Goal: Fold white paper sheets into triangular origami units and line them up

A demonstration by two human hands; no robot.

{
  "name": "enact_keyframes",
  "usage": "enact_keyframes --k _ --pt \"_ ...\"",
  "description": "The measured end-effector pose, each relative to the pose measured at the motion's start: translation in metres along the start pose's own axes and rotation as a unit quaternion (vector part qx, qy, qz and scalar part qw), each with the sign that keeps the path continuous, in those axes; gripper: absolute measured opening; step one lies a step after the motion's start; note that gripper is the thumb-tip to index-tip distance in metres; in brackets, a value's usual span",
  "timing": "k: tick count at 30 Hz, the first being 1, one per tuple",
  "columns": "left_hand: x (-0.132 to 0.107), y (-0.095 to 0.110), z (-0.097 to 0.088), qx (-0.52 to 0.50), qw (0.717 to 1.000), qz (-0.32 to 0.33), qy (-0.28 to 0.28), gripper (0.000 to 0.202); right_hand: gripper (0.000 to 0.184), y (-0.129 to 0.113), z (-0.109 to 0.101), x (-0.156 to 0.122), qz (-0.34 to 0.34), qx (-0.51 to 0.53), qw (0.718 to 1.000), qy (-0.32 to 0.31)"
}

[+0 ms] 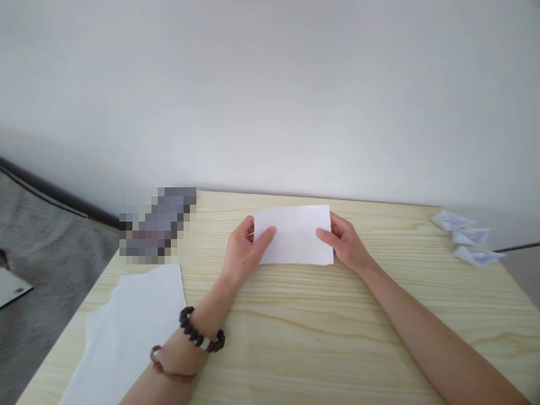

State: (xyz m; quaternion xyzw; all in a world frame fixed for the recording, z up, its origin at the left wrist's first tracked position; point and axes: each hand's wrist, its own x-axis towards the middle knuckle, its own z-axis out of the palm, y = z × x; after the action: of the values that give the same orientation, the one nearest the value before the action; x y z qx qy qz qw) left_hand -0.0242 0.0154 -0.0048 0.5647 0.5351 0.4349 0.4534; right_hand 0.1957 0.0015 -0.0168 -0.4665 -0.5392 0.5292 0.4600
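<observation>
Head view: left hand (242,253) and right hand (349,246) each closed, thumb-and-finger grip, on opposite ends of rectangular white paper (296,241); three paper boats (470,237) on counter (312,332), far right

The left forearm (179,351) enters at lower left, the right forearm (426,337) at lower right, both angling inward. Near mid-frame, the left grip (244,250) and right grip (348,243) pinch closed, thumbs (266,239) pointing toward each other, fingers (342,223) curled behind.
</observation>
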Motion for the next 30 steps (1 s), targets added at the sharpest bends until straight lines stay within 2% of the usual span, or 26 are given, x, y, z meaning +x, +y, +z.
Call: enact_keyframes --k 5,8,12,15,17,18,20,23,27,30 --pt "0.002 -0.004 0.0 -0.073 0.996 -0.015 -0.053 0.044 0.031 0.0 -0.001 -0.002 0.044 -0.042 0.998 0.029" --pt "0.002 -0.004 0.0 -0.099 0.992 -0.019 -0.073 0.045 0.031 0.001 0.0 -0.001 0.033 -0.086 0.994 0.05" --pt "-0.002 -0.004 0.001 -0.019 0.997 0.0 -0.079 0.039 0.03 0.001 0.003 -0.001 -0.063 -0.176 0.98 0.07" --pt "-0.005 -0.004 0.003 0.029 0.996 -0.005 -0.089 0.041 0.037 0.002 0.004 -0.004 -0.15 -0.214 0.965 -0.004" --pt "-0.004 -0.004 0.004 0.037 0.996 -0.007 -0.077 0.041 0.042 0.003 0.004 -0.007 -0.19 -0.183 0.964 -0.032" --pt "-0.003 -0.004 0.004 0.04 0.997 -0.005 -0.061 0.04 0.043 0.004 0.004 -0.008 -0.196 -0.161 0.967 -0.025" --pt "-0.001 -0.005 0.005 0.042 0.999 0.004 -0.03 0.038 0.042 0.006 0.004 -0.008 -0.184 -0.131 0.974 0.028" --pt "0.0 -0.006 0.006 0.021 0.999 0.029 -0.014 0.038 0.033 0.008 0.006 -0.006 -0.158 -0.153 0.97 0.098" --pt "-0.002 -0.006 0.007 -0.03 0.998 0.03 -0.055 0.047 0.016 0.007 0.007 -0.001 -0.157 -0.185 0.959 0.146" --pt "-0.004 -0.003 0.006 -0.049 0.992 -0.01 -0.115 0.045 0.019 0.005 0.005 0.004 -0.162 -0.18 0.948 0.205"
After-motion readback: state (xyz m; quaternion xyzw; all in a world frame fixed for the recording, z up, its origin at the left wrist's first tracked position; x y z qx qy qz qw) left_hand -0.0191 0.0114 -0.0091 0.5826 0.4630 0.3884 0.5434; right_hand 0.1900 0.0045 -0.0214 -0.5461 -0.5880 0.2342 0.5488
